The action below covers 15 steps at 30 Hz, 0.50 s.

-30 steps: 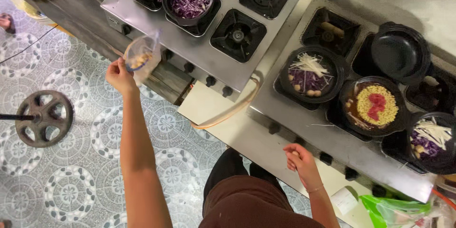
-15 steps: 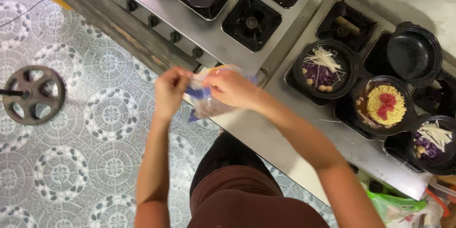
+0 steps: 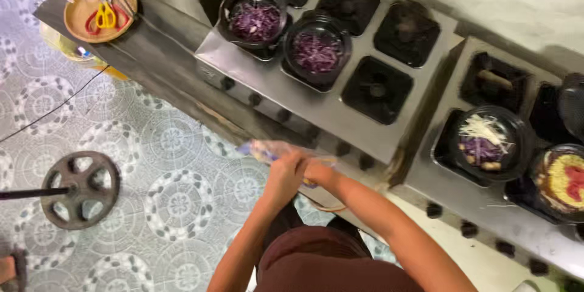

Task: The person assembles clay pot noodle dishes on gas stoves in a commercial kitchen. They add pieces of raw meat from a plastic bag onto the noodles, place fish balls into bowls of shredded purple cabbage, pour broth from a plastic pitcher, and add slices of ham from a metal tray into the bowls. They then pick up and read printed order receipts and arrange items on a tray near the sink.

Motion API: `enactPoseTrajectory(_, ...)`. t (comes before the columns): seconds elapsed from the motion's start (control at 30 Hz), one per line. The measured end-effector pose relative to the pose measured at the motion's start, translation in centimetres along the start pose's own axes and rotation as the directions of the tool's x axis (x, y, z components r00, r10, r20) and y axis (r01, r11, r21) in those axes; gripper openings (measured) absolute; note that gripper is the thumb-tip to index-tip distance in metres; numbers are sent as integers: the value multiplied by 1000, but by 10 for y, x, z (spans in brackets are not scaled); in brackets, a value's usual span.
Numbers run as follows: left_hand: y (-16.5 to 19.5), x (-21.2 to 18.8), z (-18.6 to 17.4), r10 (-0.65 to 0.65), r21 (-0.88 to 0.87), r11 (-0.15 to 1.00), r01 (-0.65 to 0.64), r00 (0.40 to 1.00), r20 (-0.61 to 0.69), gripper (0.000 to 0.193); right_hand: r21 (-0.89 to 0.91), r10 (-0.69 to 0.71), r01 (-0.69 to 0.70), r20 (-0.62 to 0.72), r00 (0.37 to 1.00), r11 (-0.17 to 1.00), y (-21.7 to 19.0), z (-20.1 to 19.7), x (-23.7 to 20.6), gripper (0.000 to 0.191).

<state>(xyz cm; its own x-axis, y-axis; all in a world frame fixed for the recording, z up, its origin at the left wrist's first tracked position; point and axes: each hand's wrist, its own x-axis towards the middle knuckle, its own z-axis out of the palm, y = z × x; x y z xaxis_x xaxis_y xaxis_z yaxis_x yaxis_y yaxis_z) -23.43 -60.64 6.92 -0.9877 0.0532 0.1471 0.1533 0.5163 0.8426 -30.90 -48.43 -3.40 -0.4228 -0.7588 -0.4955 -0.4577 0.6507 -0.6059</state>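
Observation:
Both my hands meet in front of my body, below the front edge of the steel stove. My left hand [image 3: 283, 177] and my right hand [image 3: 317, 172] together grip a clear plastic bag [image 3: 267, 149] with a bit of blue on it. The bag is blurred, and what it holds cannot be made out. Two black bowls of shredded purple cabbage [image 3: 255, 19] [image 3: 316, 50] stand on the burners of the stove [image 3: 340, 109] above my hands.
To the right, a black bowl with white strips over purple cabbage [image 3: 485, 140] and a bowl with yellow and red food [image 3: 566, 179] sit on a second stove. An orange plate with scissors [image 3: 101, 11] lies at the upper left. A round metal base [image 3: 79, 190] stands on the patterned floor.
My left hand came in from the left with the bag and my right hand rose to meet it. The view has swung left, bringing the orange plate into sight.

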Motion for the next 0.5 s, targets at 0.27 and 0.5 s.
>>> enactPoseTrajectory(0.27, -83, 64, -73, -28, -60, 998, 28, 1000, 4, 15, 419, 150, -21, -278, 949, 908, -46, -15, 97, 22)
enactPoseTrajectory(0.5, -101, 78, -59, -26, -72, 997, 35, 992, 121, 16, 647, 258, -13, -285, 923, 762, -33, -27, 104, 25)
